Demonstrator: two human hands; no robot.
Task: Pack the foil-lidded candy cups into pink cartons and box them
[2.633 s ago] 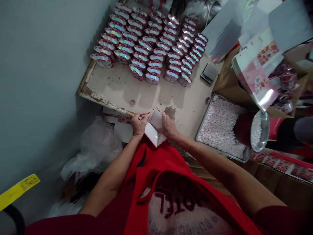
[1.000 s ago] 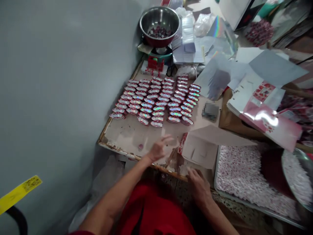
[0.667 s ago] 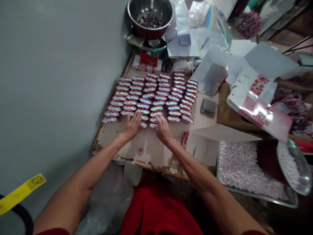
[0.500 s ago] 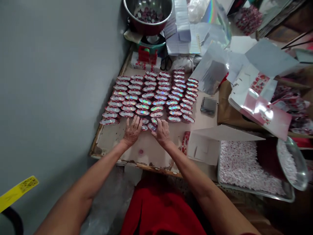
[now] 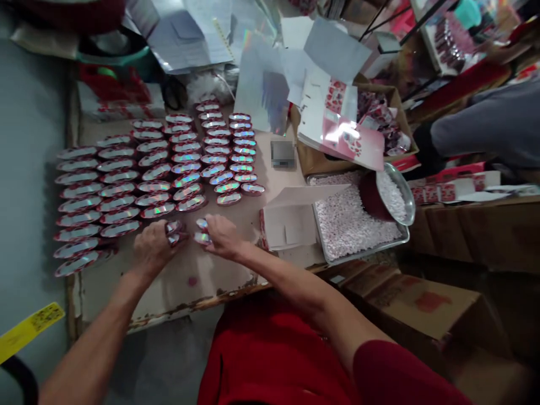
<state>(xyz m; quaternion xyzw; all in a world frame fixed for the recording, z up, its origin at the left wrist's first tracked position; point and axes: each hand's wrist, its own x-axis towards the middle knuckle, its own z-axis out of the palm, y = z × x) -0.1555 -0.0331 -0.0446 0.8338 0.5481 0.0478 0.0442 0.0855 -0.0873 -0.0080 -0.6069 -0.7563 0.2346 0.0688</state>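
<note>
My left hand (image 5: pixel 152 244) is closed round a pair of small red packs (image 5: pixel 172 232) with shiny oval tops, near the front of the table. Just to the right, my right hand (image 5: pixel 223 236) grips another pair of the same packs (image 5: pixel 202 232). A narrow gap separates the two pairs. Behind my hands, several close columns of matching packs (image 5: pixel 154 185) stand on end, their silvery tops upward. My fingers partly hide the packs that I hold.
An open white carton (image 5: pixel 289 228) lies right of my hands, beside a metal tray (image 5: pixel 333 260) of small pale pieces with a tilted bowl (image 5: pixel 409 199) in it. A brown box (image 5: pixel 400 101) of packets stands behind. Another person's sleeve (image 5: pixel 485 126) shows at right.
The view has swung to the right, bringing in another person's sleeve and cardboard boxes. My hands have closed round the front packs, which now stand in two pairs set apart from the columns.
</note>
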